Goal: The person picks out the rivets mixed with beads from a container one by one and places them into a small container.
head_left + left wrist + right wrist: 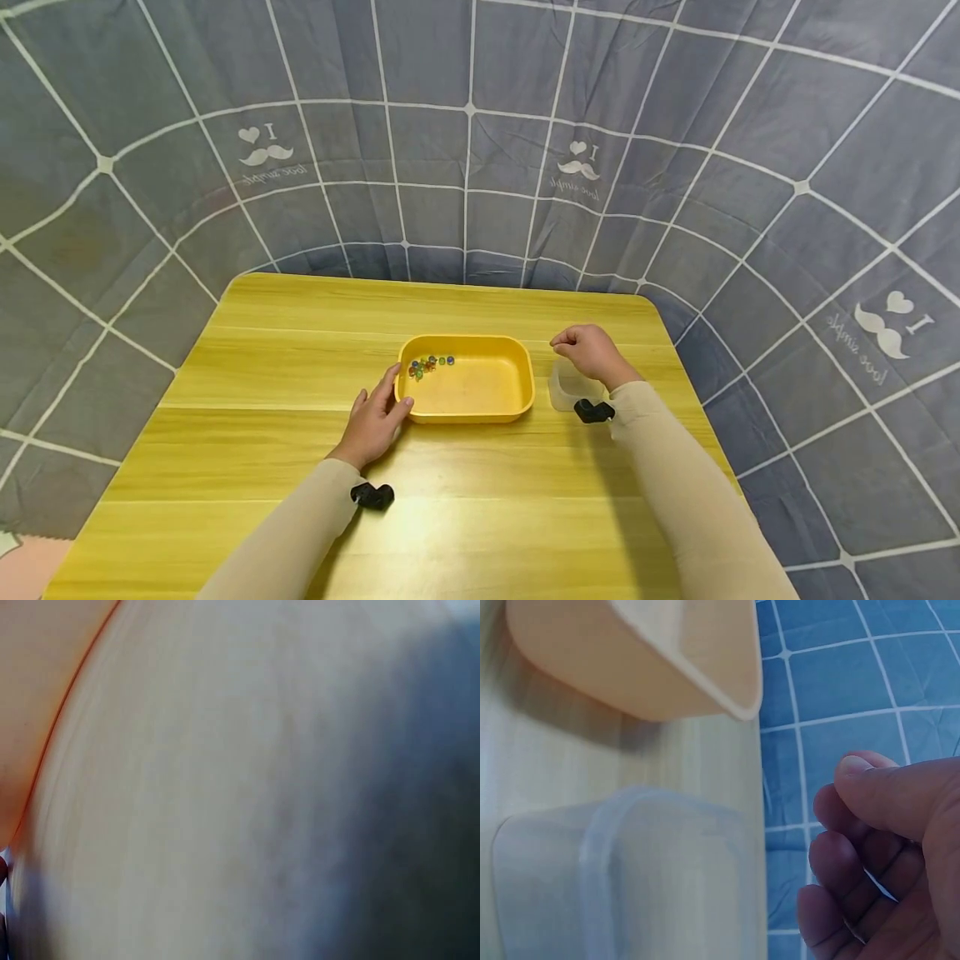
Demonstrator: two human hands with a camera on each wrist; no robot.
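Observation:
A yellow plastic tub (465,416) stands on the table, with several small glass marbles (420,367) gathered at its left end. My left hand (372,423) rests against the tub's near left corner, fingers along the left side and thumb at the front rim. In the left wrist view only the tub's edge (45,727) shows. To the right of the tub stands a clear plastic container (547,885). Above its far side is my right hand (592,352), fingers curled and thumb tip against the index finger; nothing shows between them.
The table (300,383) is yellow wood-grained, with rounded far corners. A grey-blue checked curtain (435,150) hangs close behind it and round both sides. Black wrist cameras sit on both sleeves, the right one (594,411) overlapping the clear container in the head view.

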